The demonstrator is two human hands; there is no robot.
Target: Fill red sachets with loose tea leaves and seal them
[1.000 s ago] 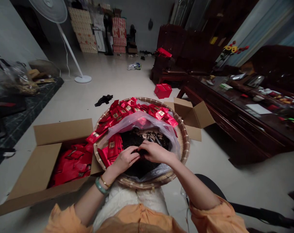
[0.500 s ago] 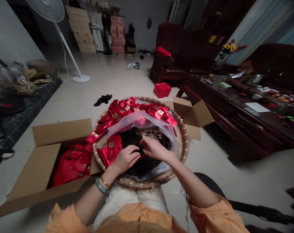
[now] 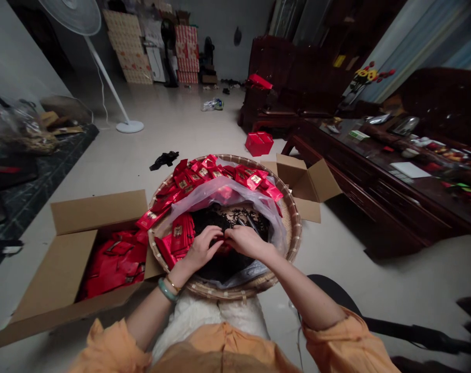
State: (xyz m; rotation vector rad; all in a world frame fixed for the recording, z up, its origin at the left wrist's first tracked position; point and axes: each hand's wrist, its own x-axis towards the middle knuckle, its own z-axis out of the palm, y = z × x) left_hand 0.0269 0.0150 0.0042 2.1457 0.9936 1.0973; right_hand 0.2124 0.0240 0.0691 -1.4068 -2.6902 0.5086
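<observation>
Again the right hand (image 3: 246,242) meets the left hand (image 3: 200,249), fingers (image 3: 230,234) curled, any hold hidden.

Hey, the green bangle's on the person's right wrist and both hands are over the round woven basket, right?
Not quite: the green bangle is on the left wrist, as the head view shows. The left hand and right hand are indeed over the round woven basket.

Packets (image 3: 182,232) lie in the basket (image 3: 296,228), between a left carton (image 3: 54,272) and a right carton (image 3: 324,181).
</observation>
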